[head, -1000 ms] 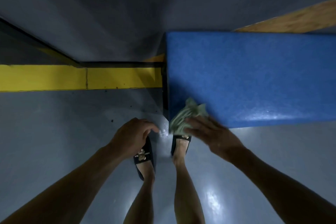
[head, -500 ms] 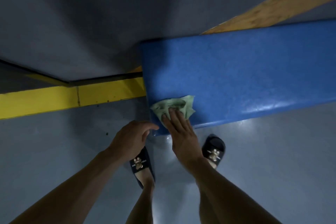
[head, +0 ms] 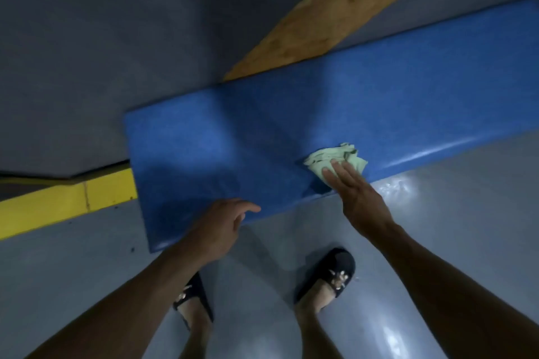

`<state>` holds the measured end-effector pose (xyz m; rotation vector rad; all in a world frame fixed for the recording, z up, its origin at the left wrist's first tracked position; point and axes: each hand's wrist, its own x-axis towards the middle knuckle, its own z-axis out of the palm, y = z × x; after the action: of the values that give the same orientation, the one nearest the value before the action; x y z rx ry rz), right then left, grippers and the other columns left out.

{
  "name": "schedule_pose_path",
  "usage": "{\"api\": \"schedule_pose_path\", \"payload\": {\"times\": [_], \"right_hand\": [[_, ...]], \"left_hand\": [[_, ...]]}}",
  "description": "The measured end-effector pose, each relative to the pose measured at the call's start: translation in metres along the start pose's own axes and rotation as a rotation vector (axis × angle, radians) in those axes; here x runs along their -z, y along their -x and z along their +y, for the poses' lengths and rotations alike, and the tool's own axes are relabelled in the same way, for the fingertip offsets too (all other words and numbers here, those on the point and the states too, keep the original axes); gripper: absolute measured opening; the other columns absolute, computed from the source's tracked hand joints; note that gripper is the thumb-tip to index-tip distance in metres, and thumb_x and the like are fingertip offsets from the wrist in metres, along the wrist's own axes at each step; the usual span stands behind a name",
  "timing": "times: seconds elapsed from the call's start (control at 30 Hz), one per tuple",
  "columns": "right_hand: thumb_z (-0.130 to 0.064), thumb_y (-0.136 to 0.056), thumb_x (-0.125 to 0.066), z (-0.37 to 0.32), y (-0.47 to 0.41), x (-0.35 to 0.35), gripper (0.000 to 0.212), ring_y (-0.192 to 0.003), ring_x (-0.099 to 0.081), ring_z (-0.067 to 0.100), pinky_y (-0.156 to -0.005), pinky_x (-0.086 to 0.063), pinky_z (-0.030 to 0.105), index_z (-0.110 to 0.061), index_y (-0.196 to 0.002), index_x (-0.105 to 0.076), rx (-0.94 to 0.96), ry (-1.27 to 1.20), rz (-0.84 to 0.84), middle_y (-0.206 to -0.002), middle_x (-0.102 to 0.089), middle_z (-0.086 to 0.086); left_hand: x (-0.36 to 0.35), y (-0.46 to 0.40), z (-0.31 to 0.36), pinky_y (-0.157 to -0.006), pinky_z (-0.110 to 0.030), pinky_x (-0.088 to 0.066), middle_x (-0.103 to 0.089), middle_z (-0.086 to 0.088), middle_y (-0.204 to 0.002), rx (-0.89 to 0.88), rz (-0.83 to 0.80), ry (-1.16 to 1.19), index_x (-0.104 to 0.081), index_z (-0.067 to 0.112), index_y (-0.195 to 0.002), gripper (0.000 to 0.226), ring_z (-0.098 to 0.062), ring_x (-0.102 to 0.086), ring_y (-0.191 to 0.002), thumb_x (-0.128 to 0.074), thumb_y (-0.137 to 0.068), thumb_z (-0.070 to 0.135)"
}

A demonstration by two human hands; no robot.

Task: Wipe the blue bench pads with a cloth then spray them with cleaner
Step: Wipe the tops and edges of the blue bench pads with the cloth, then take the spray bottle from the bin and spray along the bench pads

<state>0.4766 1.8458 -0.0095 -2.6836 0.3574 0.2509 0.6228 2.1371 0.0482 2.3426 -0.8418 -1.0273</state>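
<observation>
Cloth: my crumpled pale green cloth [head: 335, 159] lies on the blue pad [head: 262, 137], close to its near edge and right of the pad's middle.
Right hand: my right hand [head: 354, 192] lies flat on the near part of the cloth, fingers straight and together, pressing it onto the pad; the far part of the cloth sticks out past my fingertips.
Left hand: my left hand [head: 218, 227] hangs over the pad's near edge, well to the left of the cloth, fingers loosely curled and holding nothing. I cannot tell whether it touches the pad.
Between hands: a bare stretch of pad lies between my two hands.
Pad: long and blue, it runs from lower left up to the right and out of view; its left end is squared off, and its rounded near edge shines to the right of the cloth.
Board: a bare wooden board [head: 335, 14] runs diagonally behind the pad's far edge.
Floor: the grey floor [head: 437, 213] is glossy and catches light near my feet.
Stripe: a yellow stripe [head: 64, 201] crosses the floor on the left and ends at the pad's left end.
Wall: a dim grey surface [head: 102, 38] fills the upper left.
Feet: my feet are in dark slippers [head: 332, 274], below the pad's near edge.
</observation>
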Motion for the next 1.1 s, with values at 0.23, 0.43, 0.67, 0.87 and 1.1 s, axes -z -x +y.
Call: {"api": "schedule_pose_path", "payload": {"times": [0.23, 0.43, 0.67, 0.87, 1.1], "right_hand": [[0.006, -0.096, -0.040, 0.090, 0.033, 0.219, 0.047, -0.100, -0.068, 0.024, -0.077, -0.054, 0.018, -0.015, -0.128, -0.068, -0.757, -0.958, 0.183, -0.113, -0.072, 0.010], [-0.024, -0.096, -0.053, 0.130, 0.115, 0.377, 0.026, -0.077, -0.067, 0.029, -0.071, -0.052, 0.038, -0.010, -0.090, -0.074, -0.889, -1.510, 0.286, -0.088, -0.071, 0.015], [-0.031, -0.084, -0.056, 0.174, 0.188, 0.503, 0.027, -0.066, -0.062, 0.025, -0.058, -0.043, 0.030, -0.010, -0.083, -0.072, -0.752, -1.692, 0.306, -0.079, -0.065, 0.014], [-0.039, -0.096, -0.046, 0.224, 0.213, 0.582, 0.040, -0.075, -0.063, 0.023, -0.065, -0.047, 0.031, -0.009, -0.092, -0.072, -0.560, -1.756, 0.328, -0.087, -0.067, 0.015], [-0.046, -0.098, -0.055, 0.294, 0.224, 0.676, 0.039, -0.073, -0.070, 0.010, -0.059, -0.052, 0.020, -0.010, -0.099, -0.069, -0.555, -1.492, 0.261, -0.086, -0.074, 0.002]], "left_hand": [[0.008, -0.076, 0.226, -0.098, -0.011, -0.034, -0.063, 0.015, -0.127, -0.174, 0.040, -0.056, -0.064, 0.031, -0.127, 0.036, -0.005, -0.056, -0.117, -0.050, -0.099, 0.014], [0.028, -0.115, 0.417, -0.103, -0.032, -0.048, -0.064, 0.020, -0.125, -0.329, -0.011, 0.094, -0.059, 0.036, -0.131, 0.034, 0.004, -0.060, -0.111, -0.059, -0.098, 0.028], [0.037, -0.121, 0.634, -0.105, -0.022, -0.037, -0.049, 0.020, -0.136, -0.585, -0.129, -0.004, -0.045, 0.037, -0.142, 0.050, 0.000, -0.045, -0.123, -0.060, -0.095, 0.042], [0.050, -0.138, 0.751, -0.073, -0.014, -0.043, -0.065, 0.020, -0.097, -0.635, -0.222, -0.003, -0.066, 0.038, -0.101, 0.014, 0.001, -0.060, -0.092, -0.066, -0.089, 0.045], [0.059, -0.192, 0.852, -0.059, -0.032, -0.052, -0.072, 0.001, -0.079, -0.637, -0.303, 0.141, -0.071, 0.022, -0.085, 0.015, -0.010, -0.065, -0.069, -0.071, -0.087, 0.037]]}}
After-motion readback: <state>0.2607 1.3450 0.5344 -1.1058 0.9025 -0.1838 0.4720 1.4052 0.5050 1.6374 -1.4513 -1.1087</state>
